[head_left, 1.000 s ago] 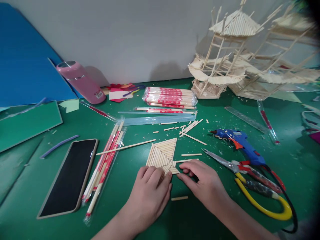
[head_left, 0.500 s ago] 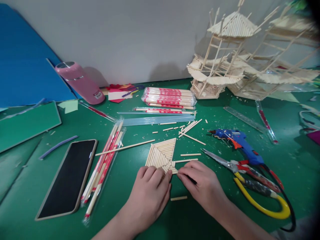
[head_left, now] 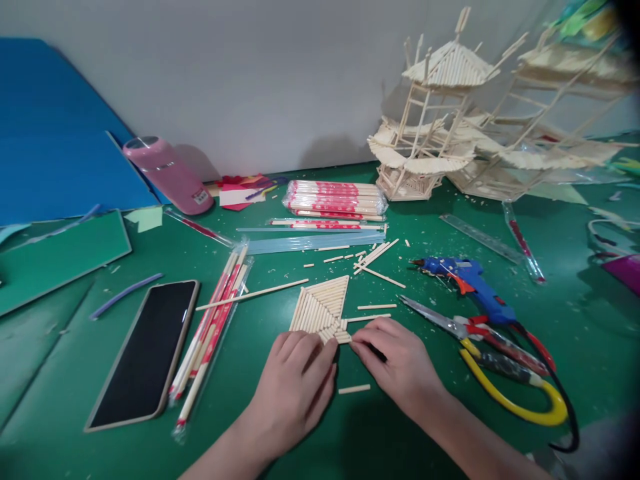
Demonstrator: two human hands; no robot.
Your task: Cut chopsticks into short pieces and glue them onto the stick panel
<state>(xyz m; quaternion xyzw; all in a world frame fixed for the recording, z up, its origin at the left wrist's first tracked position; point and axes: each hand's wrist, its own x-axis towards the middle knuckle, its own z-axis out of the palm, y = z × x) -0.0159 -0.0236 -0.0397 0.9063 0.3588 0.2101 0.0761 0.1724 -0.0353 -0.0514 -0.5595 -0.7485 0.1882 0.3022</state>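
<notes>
Left hand (head_left: 295, 380), right hand (head_left: 397, 363), apparently touching stick panel (head_left: 323, 310)

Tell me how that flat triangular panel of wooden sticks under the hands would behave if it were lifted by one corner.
The stick panel is probably light, being only thin sticks laid side by side. It may be fragile: short pieces at its near tip, between the left hand and right hand, look uneven and could come loose. Lying flat on the green table, it should slide rather than roll.

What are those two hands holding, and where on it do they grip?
A flat, fan-shaped panel of glued wooden sticks lying on the table. The left hand presses its near edge; the right hand pinches the near right corner. It is steadied, not lifted.
</notes>
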